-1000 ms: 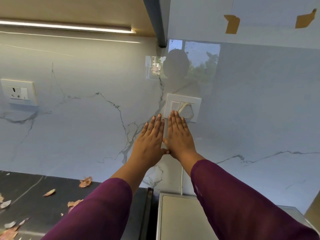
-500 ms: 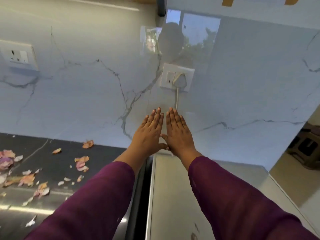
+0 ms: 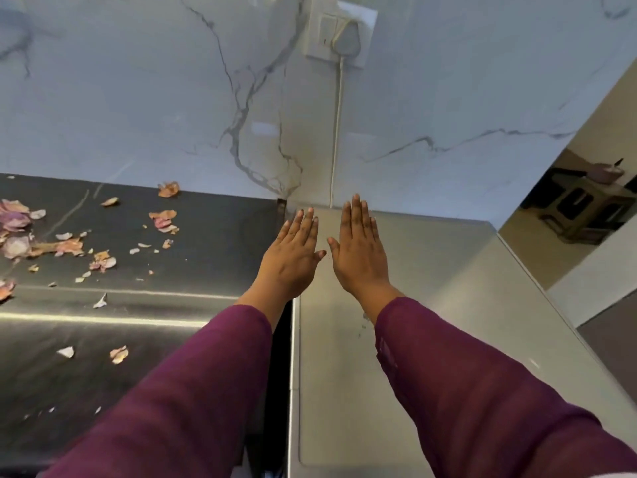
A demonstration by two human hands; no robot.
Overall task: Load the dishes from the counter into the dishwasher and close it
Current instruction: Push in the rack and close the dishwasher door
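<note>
Two hands are held out, left hand [image 3: 293, 260] and right hand [image 3: 360, 257], with fingers straight and flat and nothing gripped. Both are seen over a grey brushed-metal appliance top [image 3: 431, 270] adjoining the glossy black stone counter [image 3: 206, 243], where dry pink-brown onion skins [image 3: 69, 246] are scattered. One white plug [image 3: 346, 41] is seated in a white wall socket [image 3: 324, 29] on the veined marble wall [image 3: 138, 98].

We see a dark glossy counter [image 3: 213, 243] strewn with pinkish dry peels [image 3: 15, 246], thickest toward its left edge. A narrow gap [image 3: 282, 357] parts it from a grey metal top [image 3: 431, 270] on the right.
</note>
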